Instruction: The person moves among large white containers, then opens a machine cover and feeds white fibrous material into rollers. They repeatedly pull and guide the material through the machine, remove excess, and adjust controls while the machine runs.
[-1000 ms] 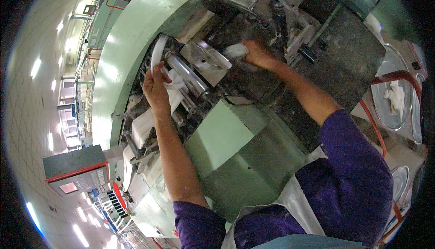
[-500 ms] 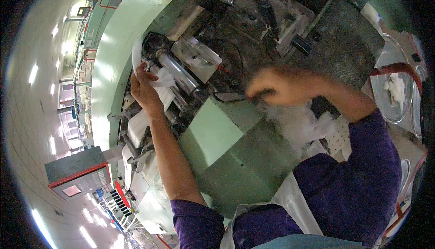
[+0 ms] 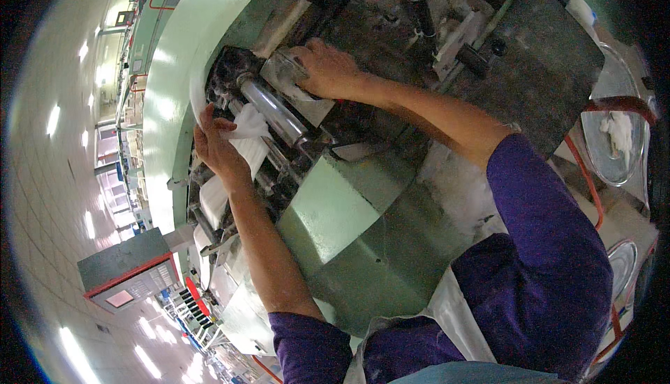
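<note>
My left hand pinches a soft white fibre strand beside the rollers of a textile machine. The strand hangs from my fingers, and a wider white band of it runs down below the wrist. To the right of that hand lies a shiny metal roller, tilted along the machine. My right hand reaches across, its fingers bent over the edge of a clear cover just above the roller. Part of the cover is hidden under those fingers.
Green machine panels lie between my forearms. Loose white fluff gathers under my right arm. On the right stands a clear-walled round container with white fibre inside. A grey and red control box is at the lower left.
My right hand has moved left and away from me, from near the loose fluff to the clear cover. My left hand stays by the rollers with the strand, slightly lower.
</note>
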Demonstrator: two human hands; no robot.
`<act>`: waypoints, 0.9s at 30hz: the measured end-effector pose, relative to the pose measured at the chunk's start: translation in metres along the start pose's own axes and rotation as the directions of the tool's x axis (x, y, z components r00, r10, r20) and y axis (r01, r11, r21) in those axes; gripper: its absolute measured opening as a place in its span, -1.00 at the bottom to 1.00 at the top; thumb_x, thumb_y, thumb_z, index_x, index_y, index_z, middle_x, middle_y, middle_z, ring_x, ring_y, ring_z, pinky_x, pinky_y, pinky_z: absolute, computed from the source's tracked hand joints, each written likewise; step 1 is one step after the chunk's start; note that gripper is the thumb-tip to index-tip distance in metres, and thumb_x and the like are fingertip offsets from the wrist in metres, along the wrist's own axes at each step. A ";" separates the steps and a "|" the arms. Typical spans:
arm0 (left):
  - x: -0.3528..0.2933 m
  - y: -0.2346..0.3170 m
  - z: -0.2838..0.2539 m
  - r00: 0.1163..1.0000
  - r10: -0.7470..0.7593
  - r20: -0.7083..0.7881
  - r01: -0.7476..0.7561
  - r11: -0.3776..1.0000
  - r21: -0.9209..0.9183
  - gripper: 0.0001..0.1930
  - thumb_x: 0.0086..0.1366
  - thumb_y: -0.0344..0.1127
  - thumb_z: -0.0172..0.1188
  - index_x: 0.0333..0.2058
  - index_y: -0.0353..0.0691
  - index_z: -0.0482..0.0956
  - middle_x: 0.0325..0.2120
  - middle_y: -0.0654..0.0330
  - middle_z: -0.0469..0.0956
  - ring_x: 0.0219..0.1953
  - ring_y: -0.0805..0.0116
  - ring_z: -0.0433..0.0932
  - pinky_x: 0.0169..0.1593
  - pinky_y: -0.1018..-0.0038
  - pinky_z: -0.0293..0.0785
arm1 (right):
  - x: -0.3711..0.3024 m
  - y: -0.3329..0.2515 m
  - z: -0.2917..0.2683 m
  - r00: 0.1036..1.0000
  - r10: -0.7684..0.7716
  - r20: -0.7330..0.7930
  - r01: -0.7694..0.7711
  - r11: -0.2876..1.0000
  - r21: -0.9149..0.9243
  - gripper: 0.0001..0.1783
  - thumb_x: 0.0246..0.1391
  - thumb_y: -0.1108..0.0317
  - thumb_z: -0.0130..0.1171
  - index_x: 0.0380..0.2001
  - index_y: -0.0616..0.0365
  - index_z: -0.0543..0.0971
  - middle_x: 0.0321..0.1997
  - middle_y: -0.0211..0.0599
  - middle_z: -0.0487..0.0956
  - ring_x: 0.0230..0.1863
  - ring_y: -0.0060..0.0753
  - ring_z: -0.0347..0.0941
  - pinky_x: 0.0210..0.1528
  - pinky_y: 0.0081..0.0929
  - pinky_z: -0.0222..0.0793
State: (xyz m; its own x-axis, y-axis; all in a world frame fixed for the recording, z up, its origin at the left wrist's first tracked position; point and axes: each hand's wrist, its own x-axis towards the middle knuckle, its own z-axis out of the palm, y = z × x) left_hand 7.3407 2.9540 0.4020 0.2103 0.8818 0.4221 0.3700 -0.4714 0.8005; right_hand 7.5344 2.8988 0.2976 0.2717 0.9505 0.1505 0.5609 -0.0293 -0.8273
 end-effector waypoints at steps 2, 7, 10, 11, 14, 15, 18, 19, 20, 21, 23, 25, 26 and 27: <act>0.001 -0.001 0.000 1.000 -0.008 -0.005 0.008 1.000 -0.009 -0.64 0.39 -0.12 -0.08 -0.19 -0.32 0.52 -0.66 0.29 0.41 -0.55 0.55 0.34 -0.31 0.57 0.24 | 0.004 -0.005 -0.002 0.972 -0.192 -0.132 0.173 0.974 -0.143 -0.38 -0.08 0.12 0.21 0.09 0.05 0.38 0.08 0.04 0.34 0.12 0.04 0.28 0.09 -0.08 0.29; 0.001 -0.001 0.002 1.000 -0.004 0.008 0.004 0.999 -0.041 -0.64 0.39 -0.12 -0.08 -0.21 -0.32 0.53 -0.67 0.29 0.41 -0.55 0.55 0.33 -0.34 0.57 0.24 | 0.028 -0.027 0.006 0.877 -0.468 0.108 0.478 0.830 -0.286 -0.73 -0.20 0.25 0.21 -0.35 0.07 0.62 -0.14 -0.15 0.48 0.07 -0.06 0.31 0.01 -0.12 0.33; 0.000 0.000 0.002 1.000 0.004 0.001 -0.004 0.998 -0.055 -0.65 0.39 -0.13 -0.08 -0.21 -0.32 0.53 -0.67 0.30 0.40 -0.55 0.55 0.32 -0.35 0.58 0.23 | 0.040 -0.036 0.015 0.860 -0.491 0.139 0.502 0.765 -0.403 -0.82 -0.26 0.28 0.21 -0.50 0.09 0.63 -0.28 -0.19 0.52 -0.07 -0.07 0.40 -0.05 -0.12 0.36; -0.001 0.001 0.002 1.000 -0.002 -0.004 0.002 0.999 -0.036 -0.65 0.39 -0.13 -0.08 -0.20 -0.31 0.54 -0.67 0.30 0.40 -0.55 0.55 0.32 -0.35 0.58 0.23 | 0.042 -0.038 0.017 0.856 -0.499 0.133 0.502 0.745 -0.440 -0.83 -0.28 0.29 0.21 -0.53 0.09 0.62 -0.31 -0.20 0.53 -0.12 -0.07 0.42 -0.07 -0.12 0.37; -0.001 0.001 0.001 1.000 -0.014 0.004 0.014 0.999 -0.028 -0.65 0.39 -0.13 -0.07 -0.20 -0.31 0.54 -0.66 0.31 0.39 -0.55 0.55 0.32 -0.35 0.58 0.23 | 0.041 -0.037 0.017 0.832 -0.535 0.147 0.542 0.727 -0.422 -0.82 -0.24 0.27 0.20 -0.57 0.14 0.61 -0.38 -0.16 0.53 -0.21 -0.06 0.45 -0.10 -0.15 0.38; -0.001 0.001 0.002 1.000 -0.017 0.012 0.018 0.998 -0.053 -0.66 0.39 -0.14 -0.07 -0.20 -0.31 0.54 -0.66 0.31 0.39 -0.55 0.56 0.32 -0.36 0.58 0.23 | 0.039 -0.034 0.014 0.792 -0.587 0.171 0.602 0.701 -0.381 -0.79 -0.19 0.26 0.16 -0.53 0.19 0.60 -0.39 -0.11 0.55 -0.22 -0.04 0.47 -0.15 -0.14 0.41; -0.001 -0.001 0.003 0.999 -0.012 0.032 0.015 0.997 -0.073 -0.66 0.38 -0.15 -0.06 -0.20 -0.31 0.55 -0.65 0.32 0.40 -0.54 0.56 0.33 -0.36 0.59 0.23 | 0.020 -0.018 -0.009 0.736 -0.643 0.209 0.676 0.708 -0.205 -0.72 -0.10 0.25 0.12 -0.45 0.30 0.57 -0.39 0.01 0.56 -0.25 0.00 0.51 -0.25 -0.13 0.46; -0.001 -0.001 0.003 0.999 0.009 0.043 -0.006 0.997 -0.071 -0.67 0.38 -0.15 -0.05 -0.20 -0.32 0.55 -0.65 0.32 0.40 -0.54 0.56 0.33 -0.36 0.59 0.23 | 0.008 -0.010 -0.019 0.752 -0.648 0.118 0.659 0.742 -0.122 -0.70 -0.13 0.25 0.15 -0.43 0.31 0.57 -0.37 0.03 0.56 -0.27 0.02 0.50 -0.27 -0.13 0.45; -0.001 -0.002 0.004 0.999 0.026 0.044 -0.024 0.999 -0.046 -0.68 0.38 -0.17 -0.04 -0.19 -0.32 0.55 -0.64 0.33 0.40 -0.53 0.57 0.34 -0.37 0.62 0.22 | -0.002 -0.003 -0.032 0.765 -0.618 0.179 0.627 0.779 0.009 -0.70 -0.12 0.25 0.18 -0.40 0.30 0.56 -0.37 0.01 0.56 -0.28 -0.03 0.50 -0.29 -0.17 0.43; -0.001 -0.002 0.004 0.998 0.034 0.055 -0.030 0.997 -0.065 -0.69 0.37 -0.18 -0.03 -0.19 -0.31 0.55 -0.64 0.33 0.40 -0.53 0.58 0.33 -0.37 0.62 0.22 | -0.015 0.006 -0.046 0.759 -0.612 0.225 0.595 0.791 0.145 -0.70 -0.12 0.25 0.21 -0.38 0.28 0.55 -0.37 -0.01 0.56 -0.30 -0.08 0.51 -0.30 -0.20 0.42; -0.002 -0.002 0.004 0.996 0.024 0.080 -0.016 0.994 -0.109 -0.70 0.37 -0.19 -0.03 -0.18 -0.30 0.55 -0.64 0.33 0.40 -0.53 0.59 0.33 -0.38 0.62 0.22 | -0.057 0.024 -0.074 0.781 -0.579 0.235 0.465 0.790 0.400 -0.72 -0.08 0.24 0.23 -0.40 0.26 0.54 -0.42 -0.09 0.57 -0.36 -0.24 0.50 -0.32 -0.30 0.38; -0.002 0.000 0.006 0.997 -0.002 0.077 0.009 0.996 -0.090 -0.71 0.37 -0.20 -0.02 -0.20 -0.32 0.55 -0.63 0.33 0.41 -0.53 0.60 0.33 -0.40 0.63 0.23 | -0.093 0.034 -0.098 0.686 -0.507 0.522 0.279 0.846 0.455 -0.73 -0.02 0.22 0.20 -0.38 0.23 0.53 -0.41 -0.18 0.57 -0.35 -0.34 0.48 -0.27 -0.37 0.37; -0.003 0.001 0.007 0.997 -0.015 0.076 0.018 0.999 -0.044 -0.71 0.37 -0.20 -0.01 -0.20 -0.32 0.55 -0.63 0.34 0.41 -0.53 0.60 0.32 -0.40 0.63 0.23 | -0.111 0.037 -0.109 0.599 -0.348 0.721 0.138 0.932 0.335 -0.75 -0.04 0.25 0.21 -0.37 0.22 0.53 -0.39 -0.21 0.53 -0.35 -0.32 0.46 -0.24 -0.38 0.37; -0.003 0.003 0.008 0.997 0.017 0.078 -0.016 1.000 -0.005 -0.71 0.37 -0.20 -0.01 -0.21 -0.32 0.55 -0.63 0.34 0.41 -0.53 0.61 0.32 -0.40 0.63 0.23 | -0.126 0.038 -0.117 0.481 -0.172 0.859 0.025 0.983 0.183 -0.75 -0.07 0.28 0.22 -0.35 0.21 0.54 -0.36 -0.25 0.49 -0.34 -0.31 0.45 -0.21 -0.38 0.36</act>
State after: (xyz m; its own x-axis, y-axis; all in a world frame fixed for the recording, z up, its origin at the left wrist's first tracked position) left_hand 7.3478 2.9499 0.3997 0.2862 0.8702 0.4010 0.3624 -0.4857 0.7955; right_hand 7.6126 2.7418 0.3108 -0.6378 0.7284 -0.2503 0.4150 0.0512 -0.9084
